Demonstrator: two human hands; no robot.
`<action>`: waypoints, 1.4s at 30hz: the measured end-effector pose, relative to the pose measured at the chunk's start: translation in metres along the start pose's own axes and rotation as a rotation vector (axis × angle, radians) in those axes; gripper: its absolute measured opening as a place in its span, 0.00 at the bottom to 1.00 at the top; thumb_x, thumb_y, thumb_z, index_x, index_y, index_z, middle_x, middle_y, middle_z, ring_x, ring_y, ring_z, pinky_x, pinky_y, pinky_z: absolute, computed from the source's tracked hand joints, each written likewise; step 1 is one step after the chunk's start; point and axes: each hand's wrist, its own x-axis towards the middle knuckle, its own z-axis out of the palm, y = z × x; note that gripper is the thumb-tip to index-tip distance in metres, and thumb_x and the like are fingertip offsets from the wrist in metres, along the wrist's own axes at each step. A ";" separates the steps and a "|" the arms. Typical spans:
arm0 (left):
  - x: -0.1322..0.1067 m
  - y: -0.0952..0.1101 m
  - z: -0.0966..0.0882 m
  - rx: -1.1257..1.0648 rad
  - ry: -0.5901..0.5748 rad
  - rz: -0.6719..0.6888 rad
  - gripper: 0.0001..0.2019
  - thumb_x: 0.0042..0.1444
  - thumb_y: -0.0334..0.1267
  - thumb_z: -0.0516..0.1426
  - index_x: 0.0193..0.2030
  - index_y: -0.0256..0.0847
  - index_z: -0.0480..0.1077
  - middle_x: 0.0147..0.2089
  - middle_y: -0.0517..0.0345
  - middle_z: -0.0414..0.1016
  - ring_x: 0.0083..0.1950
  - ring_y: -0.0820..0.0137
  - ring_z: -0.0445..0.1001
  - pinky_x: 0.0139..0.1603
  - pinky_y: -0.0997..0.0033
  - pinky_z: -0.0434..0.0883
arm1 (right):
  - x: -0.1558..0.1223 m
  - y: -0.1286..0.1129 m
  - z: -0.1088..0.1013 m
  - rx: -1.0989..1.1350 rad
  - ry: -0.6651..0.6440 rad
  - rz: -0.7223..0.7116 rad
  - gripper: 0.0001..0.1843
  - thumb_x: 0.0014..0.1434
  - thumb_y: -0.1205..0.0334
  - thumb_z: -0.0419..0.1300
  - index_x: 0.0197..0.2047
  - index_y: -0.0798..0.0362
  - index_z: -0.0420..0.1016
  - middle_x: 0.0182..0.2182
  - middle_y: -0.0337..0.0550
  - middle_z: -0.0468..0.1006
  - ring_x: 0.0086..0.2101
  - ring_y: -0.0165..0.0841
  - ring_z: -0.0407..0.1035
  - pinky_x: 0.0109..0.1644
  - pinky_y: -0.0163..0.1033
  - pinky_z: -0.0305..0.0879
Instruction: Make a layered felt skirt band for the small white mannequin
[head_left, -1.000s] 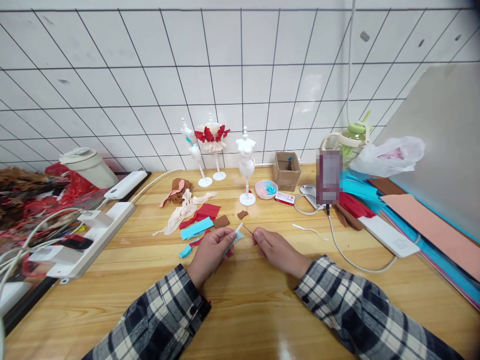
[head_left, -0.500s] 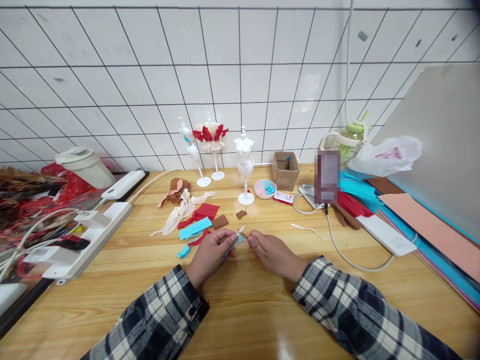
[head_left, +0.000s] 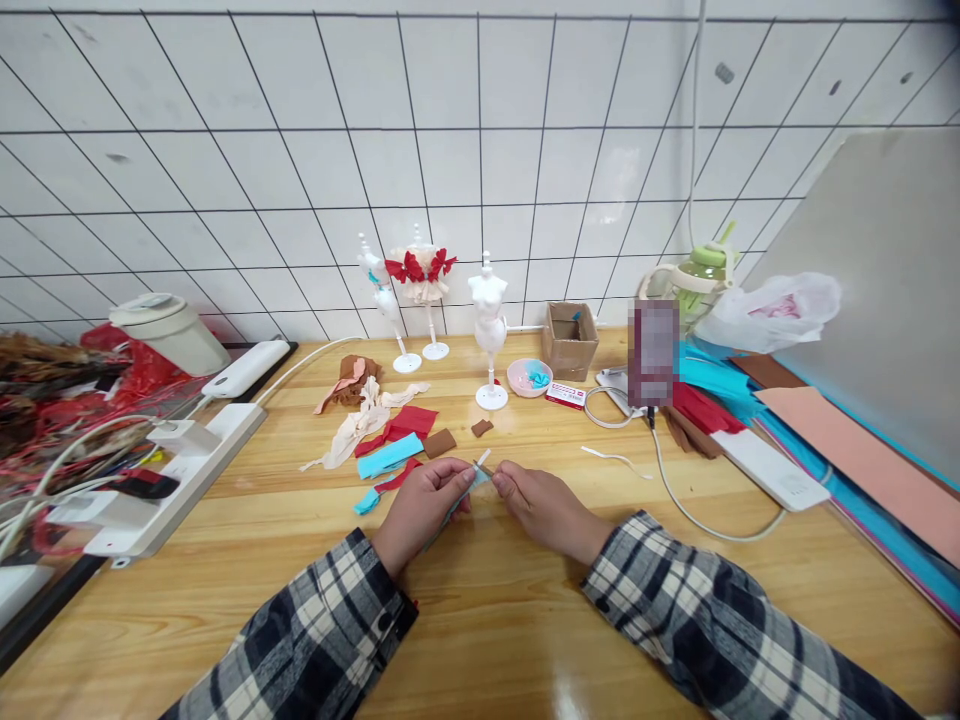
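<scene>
My left hand [head_left: 431, 503] is closed, thumb on fingers, around a thin pale blue piece [head_left: 479, 477] with a white strip [head_left: 484, 456] sticking up from it. A narrow brown bit, perhaps crepe paper, runs from there to the pinched fingertips of my right hand [head_left: 544, 502]. Both hands are close together just above the table. Left of them lie blue crepe paper [head_left: 390, 456], red crepe paper [head_left: 411, 428] and a brown piece [head_left: 440, 444]. A small brown scrap [head_left: 482, 428] lies just beyond the fingers, in front of a bare white mannequin [head_left: 490, 318].
Two more mannequins stand behind, one dressed in a cream and red ruffle [head_left: 421, 272]. Beyond my right hand are a pink bowl [head_left: 529, 379], a cardboard box [head_left: 570, 345] and a phone [head_left: 654, 355] with a cable. A power strip [head_left: 180, 480] lies at left, stacked coloured sheets [head_left: 870, 450] at right.
</scene>
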 end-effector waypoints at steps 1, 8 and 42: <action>0.000 0.000 0.000 0.001 -0.001 0.003 0.18 0.51 0.53 0.58 0.34 0.37 0.73 0.21 0.62 0.69 0.21 0.75 0.64 0.23 0.77 0.61 | 0.000 0.000 0.000 0.004 0.004 0.000 0.19 0.69 0.50 0.35 0.37 0.49 0.60 0.27 0.39 0.71 0.29 0.33 0.67 0.32 0.35 0.54; 0.002 -0.005 -0.002 0.025 0.000 0.017 0.18 0.52 0.53 0.58 0.35 0.37 0.73 0.22 0.61 0.70 0.22 0.74 0.65 0.24 0.76 0.63 | -0.001 -0.001 0.002 0.026 0.005 0.003 0.18 0.69 0.50 0.35 0.36 0.49 0.59 0.26 0.38 0.69 0.28 0.32 0.65 0.31 0.35 0.52; 0.004 -0.009 -0.004 0.029 -0.049 0.019 0.16 0.53 0.49 0.58 0.40 0.37 0.70 0.24 0.61 0.72 0.25 0.75 0.67 0.26 0.78 0.63 | 0.008 0.034 -0.034 -0.430 0.412 0.178 0.11 0.61 0.59 0.55 0.44 0.52 0.73 0.43 0.51 0.73 0.48 0.43 0.64 0.49 0.44 0.56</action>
